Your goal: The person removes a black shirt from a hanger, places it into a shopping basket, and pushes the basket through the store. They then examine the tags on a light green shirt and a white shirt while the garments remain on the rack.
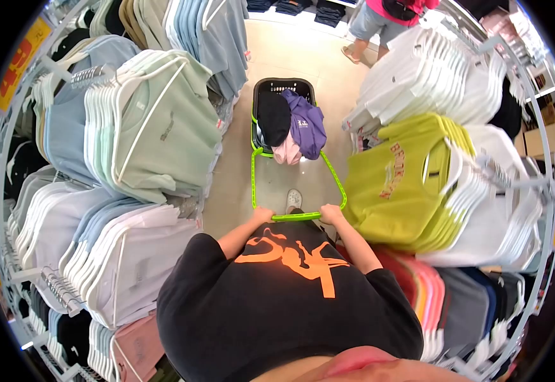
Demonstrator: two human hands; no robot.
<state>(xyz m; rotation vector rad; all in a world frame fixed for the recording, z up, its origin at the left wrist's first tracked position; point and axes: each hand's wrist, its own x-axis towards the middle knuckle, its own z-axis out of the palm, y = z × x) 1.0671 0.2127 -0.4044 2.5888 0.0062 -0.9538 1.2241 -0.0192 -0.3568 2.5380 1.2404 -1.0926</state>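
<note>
Both my hands grip the bright green handle [298, 217] of a shopping basket. My left hand [264, 215] is closed round the left end of its crossbar, and my right hand [331, 214] is wrapped round the right end. Ahead of me on the floor stands the black basket [284, 83] with its green trim, joined to the handle's two long side bars. Inside lie a black garment [273, 118], a purple garment [307, 124] with white lettering and a pale pink one [286, 153]. My shoe [294, 197] shows between the handle's bars.
Clothes racks line both sides of the aisle. Green and white shirts [163, 127] hang on the left. Yellow-green shirts [405, 181] and white shirts [417, 76] hang on the right. Another person [386, 25] stands at the far end. Pale floor [303, 51] runs between.
</note>
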